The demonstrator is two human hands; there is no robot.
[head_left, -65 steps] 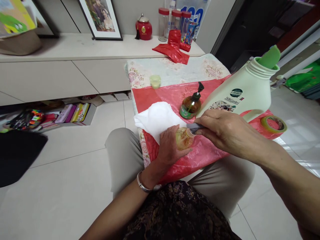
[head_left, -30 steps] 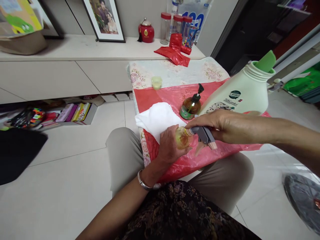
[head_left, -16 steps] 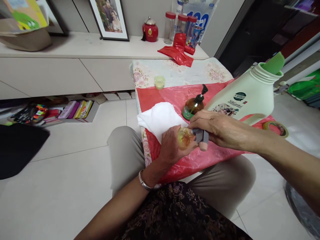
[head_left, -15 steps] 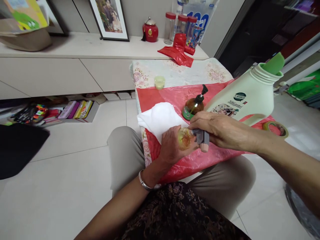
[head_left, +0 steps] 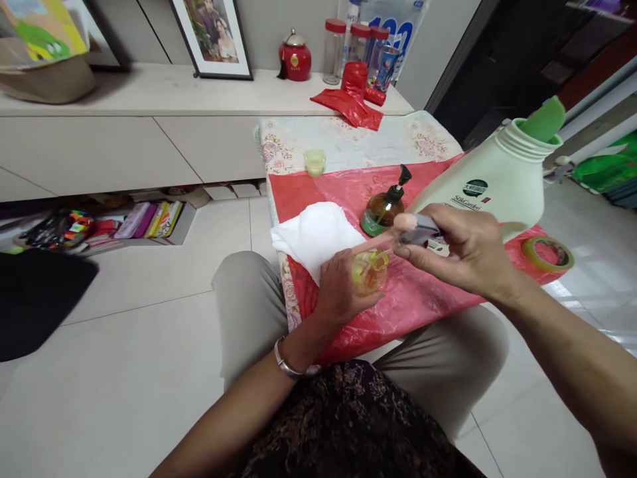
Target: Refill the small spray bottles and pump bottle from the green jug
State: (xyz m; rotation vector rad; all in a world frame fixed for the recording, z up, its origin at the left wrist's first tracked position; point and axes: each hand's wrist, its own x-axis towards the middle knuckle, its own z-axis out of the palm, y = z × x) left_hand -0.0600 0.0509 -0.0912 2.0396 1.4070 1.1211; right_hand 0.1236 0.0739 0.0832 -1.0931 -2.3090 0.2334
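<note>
My left hand [head_left: 338,292] grips a small clear bottle [head_left: 369,272] of yellowish liquid on the red plastic sheet [head_left: 338,192]. My right hand [head_left: 460,249] holds a grey spray head [head_left: 417,232], lifted off the bottle's neck, with its thin tube still reaching down toward the bottle's mouth. A folded white cloth [head_left: 316,236] lies just left of the bottle. Behind it stand an amber pump bottle [head_left: 384,209] and a large white detergent jug [head_left: 490,186] with a green spout.
A small yellow-green cup [head_left: 314,161] sits on the floral cloth at the table's far side. A tape roll [head_left: 546,252] lies at the right. Red bags, jars and a red pot stand on the cabinet behind. Books lie on the floor at the left.
My right hand twisted the spray head on the bottle's neck, then lifted it up and off, drawing the tube out. My left hand kept holding the bottle in place.
</note>
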